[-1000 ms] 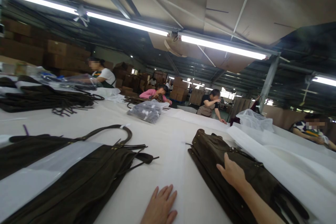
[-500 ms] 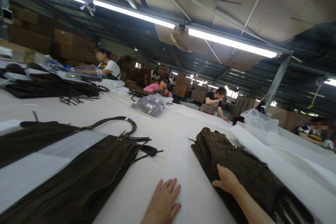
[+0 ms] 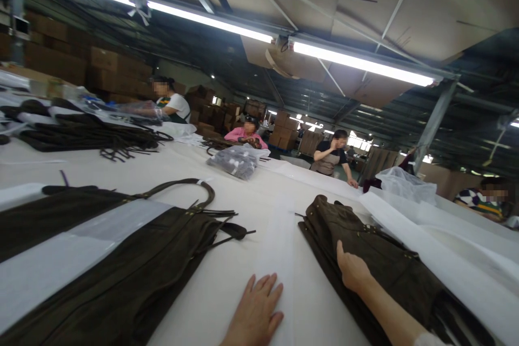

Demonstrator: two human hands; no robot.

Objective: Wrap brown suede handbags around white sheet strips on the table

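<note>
Two of my hands show at the bottom of the frame. My left hand (image 3: 256,313) lies flat on the white table (image 3: 251,194), fingers straight and slightly spread, holding nothing. My right hand (image 3: 352,271) rests on the dark brown bag (image 3: 365,248) at lower right; its fingers curl over the bag's far side, so I cannot tell whether they grip. A second pile of brown bags (image 3: 121,259) with one looped handle fills the lower left. Four people sit or stand along the far edge, at mid-frame.

Since half a second ago, my right hand has slid a little up the bag, and my left has barely shifted.

White sheets (image 3: 446,238) lie at right; cardboard boxes (image 3: 101,65) stack at upper left under two long light tubes.
</note>
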